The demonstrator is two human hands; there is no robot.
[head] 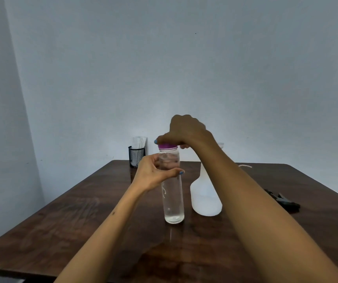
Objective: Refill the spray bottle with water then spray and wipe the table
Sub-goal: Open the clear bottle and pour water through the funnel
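The left hand was curled round the upper body of the clear water bottle, thumb across the near side and fingers wrapped behind, seen through the plastic; the right hand came down from above, its fingers bent over the purple cap and gripping it, the wrist arched high and the forearm sloping back toward the lower right; the left forearm rose from the lower left; the water bottle stood upright on the dark wooden table, long axis vertical, cap upward; just to its right, apart from it, stood the white spray bottle, also upright, its neck hidden behind the right arm; a black mesh holder sat at the far edge.
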